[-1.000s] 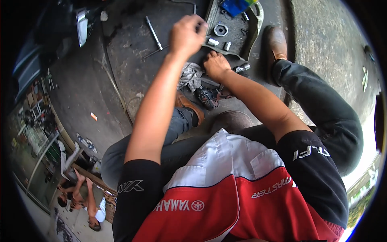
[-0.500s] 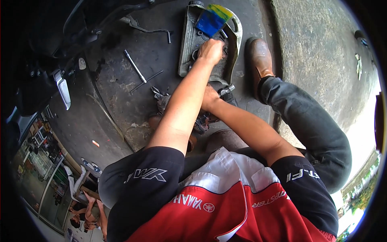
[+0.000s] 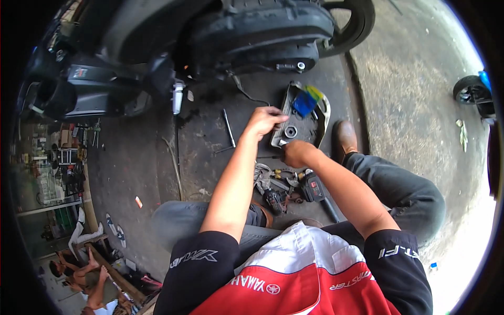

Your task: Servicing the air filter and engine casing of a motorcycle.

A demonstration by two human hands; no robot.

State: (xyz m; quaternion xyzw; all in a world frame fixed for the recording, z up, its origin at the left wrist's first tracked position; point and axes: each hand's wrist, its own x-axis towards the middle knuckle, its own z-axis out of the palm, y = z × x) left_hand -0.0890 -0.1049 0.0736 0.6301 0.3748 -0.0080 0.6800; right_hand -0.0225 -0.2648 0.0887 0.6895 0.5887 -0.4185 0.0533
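Note:
My left hand (image 3: 264,121) is at the left side of a pale metal cover (image 3: 326,118) that lies like a tray on the floor. Its fingers stretch toward the cover's left rim, and I see nothing in them. My right hand (image 3: 300,154) is closed on a metal tool by the cover's lower edge; a shiny end (image 3: 283,142) shows beside the fingers, while the palm hides most of it. Inside the cover lie a round metal ring-shaped part (image 3: 290,132), a blue and yellow-green sheet (image 3: 304,103) and small hardware.
A scooter (image 3: 257,37) stands beyond the cover. A T-handle wrench (image 3: 229,128) lies to the left. Near my knees are a cordless power tool (image 3: 274,199), a battery (image 3: 313,188) and a grey rag (image 3: 261,176). Other people (image 3: 79,270) sit at the lower left.
My view has tilted up, showing more of the scooter. My left hand has come out of the cover to its left side. The right hand has moved up to the cover's lower edge.

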